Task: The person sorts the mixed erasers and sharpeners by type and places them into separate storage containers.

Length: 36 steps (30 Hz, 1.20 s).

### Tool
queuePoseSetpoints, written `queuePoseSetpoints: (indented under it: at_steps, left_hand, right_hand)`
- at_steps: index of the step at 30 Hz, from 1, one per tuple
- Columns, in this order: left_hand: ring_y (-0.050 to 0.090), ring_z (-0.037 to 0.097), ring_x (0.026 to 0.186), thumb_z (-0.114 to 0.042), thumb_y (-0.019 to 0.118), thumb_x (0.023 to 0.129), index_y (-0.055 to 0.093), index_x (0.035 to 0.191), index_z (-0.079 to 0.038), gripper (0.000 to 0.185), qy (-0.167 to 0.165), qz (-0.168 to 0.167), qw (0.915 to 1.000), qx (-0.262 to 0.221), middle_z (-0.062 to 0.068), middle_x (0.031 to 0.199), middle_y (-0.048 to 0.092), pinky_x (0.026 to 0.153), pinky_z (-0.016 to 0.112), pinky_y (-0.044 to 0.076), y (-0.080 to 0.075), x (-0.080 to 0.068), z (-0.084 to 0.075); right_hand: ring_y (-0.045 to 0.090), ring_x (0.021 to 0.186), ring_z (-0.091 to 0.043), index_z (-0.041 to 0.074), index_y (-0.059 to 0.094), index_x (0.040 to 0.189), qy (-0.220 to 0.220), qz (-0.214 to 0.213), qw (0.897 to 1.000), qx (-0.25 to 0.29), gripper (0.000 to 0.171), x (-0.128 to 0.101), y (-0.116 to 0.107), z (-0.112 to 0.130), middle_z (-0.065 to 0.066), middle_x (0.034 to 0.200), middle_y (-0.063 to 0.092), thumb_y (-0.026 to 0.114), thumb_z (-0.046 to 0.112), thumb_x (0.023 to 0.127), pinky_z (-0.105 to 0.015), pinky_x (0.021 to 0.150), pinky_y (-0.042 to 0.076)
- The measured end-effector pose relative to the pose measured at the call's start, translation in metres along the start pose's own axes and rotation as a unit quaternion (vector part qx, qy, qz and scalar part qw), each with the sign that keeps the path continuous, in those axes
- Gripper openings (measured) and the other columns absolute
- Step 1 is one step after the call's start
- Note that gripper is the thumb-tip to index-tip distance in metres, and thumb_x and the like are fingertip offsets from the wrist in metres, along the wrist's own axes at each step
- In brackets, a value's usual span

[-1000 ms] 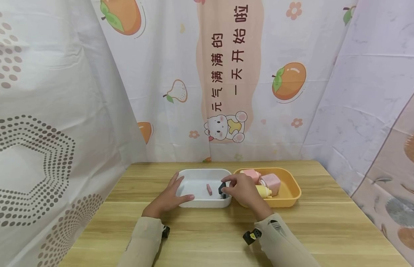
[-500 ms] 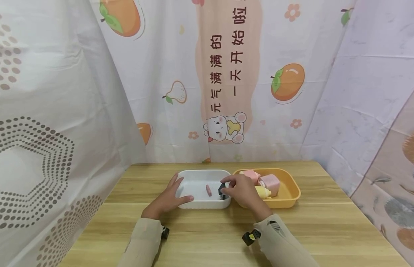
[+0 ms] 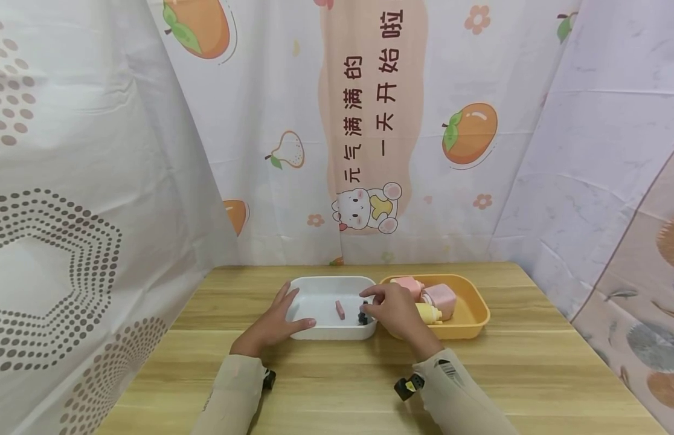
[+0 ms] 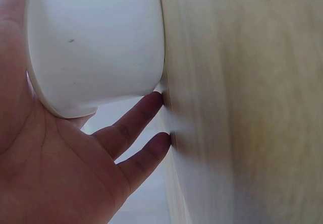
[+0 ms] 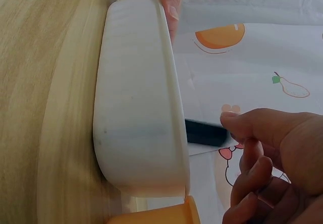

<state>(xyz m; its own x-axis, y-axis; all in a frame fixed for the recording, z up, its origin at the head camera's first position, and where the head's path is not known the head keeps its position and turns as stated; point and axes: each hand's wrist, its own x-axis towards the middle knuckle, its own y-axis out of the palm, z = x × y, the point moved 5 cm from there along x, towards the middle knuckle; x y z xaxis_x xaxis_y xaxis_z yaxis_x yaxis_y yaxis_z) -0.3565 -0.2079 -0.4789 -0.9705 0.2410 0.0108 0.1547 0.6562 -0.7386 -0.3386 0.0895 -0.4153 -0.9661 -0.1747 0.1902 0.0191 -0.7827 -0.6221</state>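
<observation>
Black piece (image 3: 363, 315): small, dark, at the right end of the white tray (image 3: 320, 331), just inside its right wall. Right hand (image 3: 394, 309) is on it, thumb and forefinger pinching it from above; the wrist view shows the dark piece (image 5: 204, 132) at the thumb tip, just over the tray rim (image 5: 169, 82). Its long axis is hard to read, too small and half covered by fingers.

So the piece lies directly under the right hand, at the tray's right end. Left hand (image 3: 274, 320) is well apart from it, at the tray's opposite end.

Left hand: fingers spread and straight, palm against the tray's left wall (image 4: 96, 42), fingertips touching the wooden table (image 4: 242, 108). Bracing, not pinching.

Counts:
- black piece: 1
- pink stick (image 3: 339, 310): 1, mid-tray, long axis running roughly front to back, apart from the black piece
- white tray: 1
- orange tray (image 3: 475, 308): 1, touching or just beside the white tray on the right
- bottles in orange tray: 3 visible, two pink (image 3: 439, 297), one yellow (image 3: 430, 313), lying down
</observation>
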Motion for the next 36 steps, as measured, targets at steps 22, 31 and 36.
queuePoseSetpoints:
  at_steps: [22,31,36]
  left_hand:
    - [0.017,0.042,0.158,-0.068,0.073,0.085,0.021,0.167,-0.019,0.109,-0.011,0.002,0.9999,0.011,0.003,0.176,-0.005,0.118,0.071,0.026,0.002,0.004,0.001]
    - [0.012,0.042,0.159,-0.072,0.071,0.084,0.02,0.167,-0.019,0.111,-0.011,0.003,0.9991,0.041,0.008,0.176,-0.004,0.118,0.071,0.026,-0.002,0.002,0.002]
    - [0.008,0.045,0.159,-0.073,0.073,0.081,0.02,0.167,-0.017,0.115,-0.006,-0.008,0.9968,0.079,0.014,0.175,-0.001,0.119,0.073,0.022,-0.007,0.0,-0.007]
  right_hand:
    - [0.056,0.072,-0.016,0.025,0.083,0.095,-0.001,-0.028,0.999,-0.026,0.011,-0.004,-0.016,-0.002,0.002,0.075,0.061,0.086,0.024,0.085,-0.027,0.059,0.044]
    - [0.055,0.07,-0.015,0.02,0.082,0.097,-0.011,-0.025,0.997,-0.072,0.015,-0.01,-0.031,-0.006,0.004,0.074,0.061,0.086,0.027,0.085,-0.027,0.058,0.045]
    - [0.054,0.068,-0.011,0.02,0.081,0.095,-0.044,-0.026,0.99,-0.135,0.013,-0.016,-0.044,-0.007,0.009,0.072,0.06,0.084,0.026,0.085,-0.026,0.058,0.043]
